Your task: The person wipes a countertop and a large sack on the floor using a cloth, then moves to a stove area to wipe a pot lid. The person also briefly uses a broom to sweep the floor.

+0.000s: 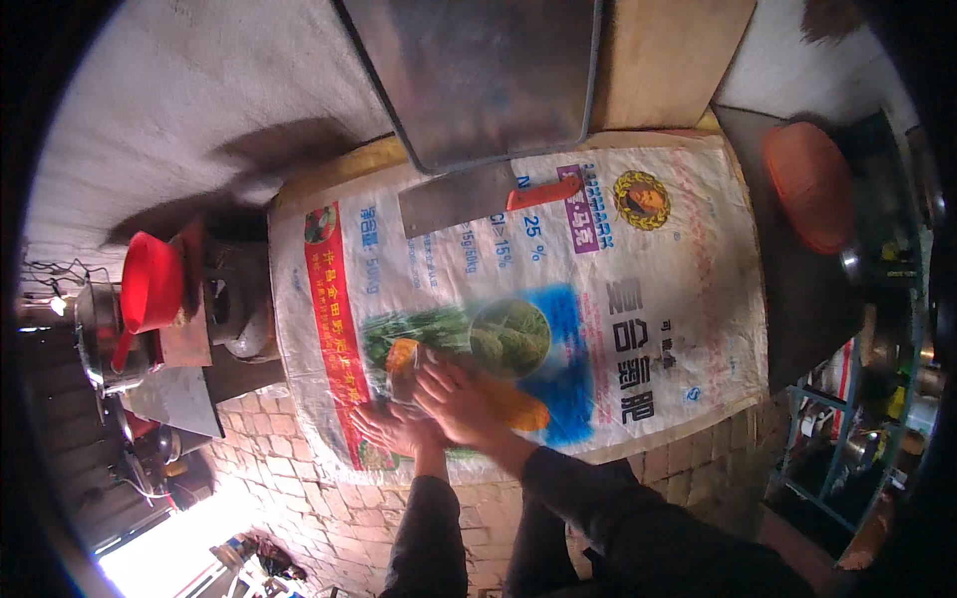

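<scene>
A flattened woven plastic sack (695,299), printed with writing and pictures of crops, is spread over the table before me. My left hand (392,430) rests palm down near its front left part, over the red printed band. Beside it, my right hand (460,396) lies palm down across the printed picture, slightly blurred. The hands touch or overlap at the wrist and thumb side; no held object shows in either. A cleaver (456,198) with a red handle lies farther back on the sack, well beyond my fingers.
Behind the cleaver a dark rectangular board (486,75) leans at the wall, next to a tan panel (658,60). An orange-red bowl-shaped item (807,187) is at the right. To the left, a red plastic ladle (149,284) sits over a metal pot (93,344). Shelving (830,448) stands right.
</scene>
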Action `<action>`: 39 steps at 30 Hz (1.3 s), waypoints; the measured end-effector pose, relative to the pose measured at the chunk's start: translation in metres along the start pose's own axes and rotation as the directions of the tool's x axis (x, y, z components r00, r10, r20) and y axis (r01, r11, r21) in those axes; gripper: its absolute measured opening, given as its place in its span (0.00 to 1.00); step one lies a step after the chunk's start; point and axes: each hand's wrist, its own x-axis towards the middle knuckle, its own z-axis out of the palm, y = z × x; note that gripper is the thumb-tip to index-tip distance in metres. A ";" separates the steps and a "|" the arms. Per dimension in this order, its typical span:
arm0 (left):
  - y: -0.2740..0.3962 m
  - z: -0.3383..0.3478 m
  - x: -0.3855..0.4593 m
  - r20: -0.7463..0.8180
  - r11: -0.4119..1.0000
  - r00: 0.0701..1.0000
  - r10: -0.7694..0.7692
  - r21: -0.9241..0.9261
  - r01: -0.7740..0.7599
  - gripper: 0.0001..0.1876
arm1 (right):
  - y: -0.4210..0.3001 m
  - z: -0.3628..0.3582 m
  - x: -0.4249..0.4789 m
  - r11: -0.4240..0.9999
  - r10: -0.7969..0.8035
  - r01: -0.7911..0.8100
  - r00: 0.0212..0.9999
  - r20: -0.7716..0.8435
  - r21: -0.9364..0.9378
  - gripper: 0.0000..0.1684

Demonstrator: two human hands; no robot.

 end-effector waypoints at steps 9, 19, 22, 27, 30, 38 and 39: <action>0.153 -0.014 0.039 0.196 0.816 0.976 0.094 -0.577 0.037 0.22 | 0.169 -0.206 -0.096 0.857 0.402 -0.427 0.904 -0.143 -0.289 0.29; 0.404 0.010 0.073 0.670 0.561 0.295 0.681 -0.218 -0.799 0.22 | 0.216 -0.223 -0.121 0.841 0.430 -0.461 0.887 -0.166 -0.283 0.37; 0.413 -0.012 0.089 0.587 0.643 0.388 0.710 -0.318 -0.696 0.16 | 0.216 -0.228 -0.122 0.842 0.433 -0.456 0.890 -0.144 -0.289 0.38; 0.409 -0.054 0.168 0.166 0.722 0.737 0.655 -0.423 -0.547 0.13 | 0.218 -0.225 -0.122 0.856 0.431 -0.449 0.894 -0.126 -0.256 0.39; 0.430 -0.070 0.183 0.132 0.726 0.835 0.534 -0.578 -0.373 0.14 | 0.218 -0.228 -0.120 0.854 0.436 -0.454 0.891 -0.126 -0.254 0.39; 0.459 -0.046 0.182 0.063 0.735 0.878 0.475 -0.578 -0.356 0.16 | 0.220 -0.226 -0.124 0.845 0.451 -0.465 0.885 -0.115 -0.265 0.37; 0.463 -0.039 0.183 0.047 0.722 0.873 0.485 -0.584 -0.370 0.16 | 0.222 -0.227 -0.124 0.833 0.465 -0.477 0.878 -0.113 -0.280 0.37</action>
